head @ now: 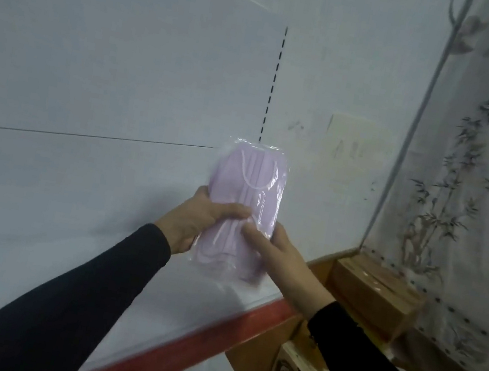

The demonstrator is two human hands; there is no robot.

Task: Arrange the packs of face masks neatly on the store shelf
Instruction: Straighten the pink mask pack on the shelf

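Pack of face masks [244, 208]: clear plastic bag, lilac masks inside, white ear loops visible through the film. Held upright, slightly tilted, above the back part of the shelf [29, 262], close to the white back panel [113, 50]. Whether its lower edge touches the shelf surface cannot be told; that edge is blurred.

Left hand [195, 220]: grasps the pack from its left side, around the lower half. Thumb lies across the front face, the other fingers wrapped behind the pack.

Right hand [272, 245]: grasps the pack from its right side at about the same height. Thumb presses on the front face, nearly meeting the left thumb; fingers curl behind the right edge. Most of the pack's upper half stands free above both grips.

Both arms in black sleeves [65, 301].

Shelf: white, glossy top, red strip [211, 338] along the front edge. A column of dark slots [272, 86] runs down the back panel to just above the pack.

Right of the shelf: a wooden frame [320, 263], and a brown cardboard box [377, 292] sitting beyond it; its contents are not visible. Behind the box, a pale curtain [468, 190] printed with bamboo.
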